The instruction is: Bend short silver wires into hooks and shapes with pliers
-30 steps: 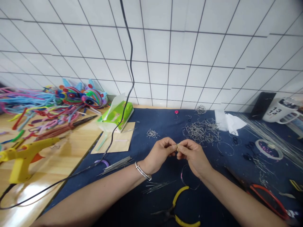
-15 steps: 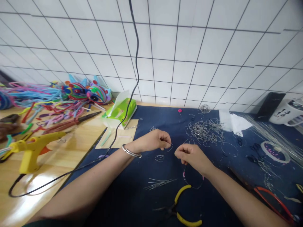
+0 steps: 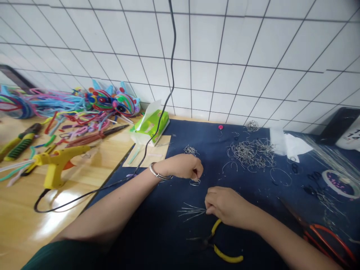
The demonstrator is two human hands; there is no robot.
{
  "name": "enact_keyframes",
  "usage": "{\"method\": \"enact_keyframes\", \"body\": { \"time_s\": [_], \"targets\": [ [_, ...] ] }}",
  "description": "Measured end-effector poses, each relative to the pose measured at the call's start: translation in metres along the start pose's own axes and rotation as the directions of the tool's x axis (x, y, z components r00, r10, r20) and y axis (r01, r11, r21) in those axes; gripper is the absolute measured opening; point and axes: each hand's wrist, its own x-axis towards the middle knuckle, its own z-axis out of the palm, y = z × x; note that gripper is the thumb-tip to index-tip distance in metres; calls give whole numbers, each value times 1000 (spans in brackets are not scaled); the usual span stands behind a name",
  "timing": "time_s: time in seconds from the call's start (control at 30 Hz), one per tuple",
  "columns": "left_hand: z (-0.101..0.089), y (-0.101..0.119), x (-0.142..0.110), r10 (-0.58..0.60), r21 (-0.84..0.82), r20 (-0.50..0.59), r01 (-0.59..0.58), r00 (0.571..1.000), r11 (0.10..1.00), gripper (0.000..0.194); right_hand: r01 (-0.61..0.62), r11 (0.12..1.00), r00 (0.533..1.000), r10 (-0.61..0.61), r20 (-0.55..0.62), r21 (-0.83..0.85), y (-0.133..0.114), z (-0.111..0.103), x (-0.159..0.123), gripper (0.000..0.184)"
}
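My left hand (image 3: 185, 167) is closed in a pinch, fingertips down at a few small bent wire pieces (image 3: 194, 182) on the dark blue cloth. A bent wire shows right at those fingertips. My right hand (image 3: 226, 206) is lower and to the right, fingers curled together at the right ends of a fanned bundle of straight wires (image 3: 191, 212). What lies between its fingertips is hidden. Just below that hand, yellow-handled pliers (image 3: 206, 243) lie with their handles spread, the upper one partly near my fingers.
A big tangle of bent wires (image 3: 251, 153) lies right of centre, a smaller heap (image 3: 191, 150) behind my left hand. Orange-handled scissors (image 3: 327, 240) are at right. Left are a yellow glue gun (image 3: 56, 165), green tissue pack (image 3: 153, 127) and pipe cleaners (image 3: 59, 105). A black cable (image 3: 173, 45) hangs down.
My left hand has moved down onto the small bent wires. My right hand has come down and toward the straight wires. The view has shifted left.
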Motion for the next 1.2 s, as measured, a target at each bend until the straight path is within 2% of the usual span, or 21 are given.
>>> {"method": "enact_keyframes", "body": {
  "time_s": [0.1,0.27,0.4,0.57,0.73,0.87,1.0,1.07,1.2],
  "targets": [
    [-3,7,-2,35,-22,10,-34,999,999,12,-11,999,1000,10,7,33,3,-6,0,6],
    [0,19,-3,97,-67,221,-84,970,994,12,-55,997,998,55,-8,49,8,-15,-1,7],
    [7,26,-3,106,-74,277,-89,955,993,10,-60,998,998,60,-6,27,10,-18,-1,6],
    [10,32,-4,60,-68,270,-43,961,997,5,-34,999,999,34,-11,-11,10,-16,-1,7],
    [9,31,-4,42,-75,207,-27,977,997,11,10,982,998,-21,-56,-188,7,-11,-1,9],
    [7,30,-5,-4,-30,165,9,986,1000,8,108,914,980,-163,-110,-391,-1,-8,1,16],
    [7,29,-5,-2,39,166,-5,986,999,12,209,813,951,-299,-81,-543,-9,-9,0,21],
    [8,29,-5,-12,34,153,7,988,999,11,203,804,949,-303,-91,-559,-9,-8,0,22],
    [8,28,-5,-14,-52,149,22,989,998,11,103,852,968,-204,-145,-513,2,-4,2,21]
  ]
}}
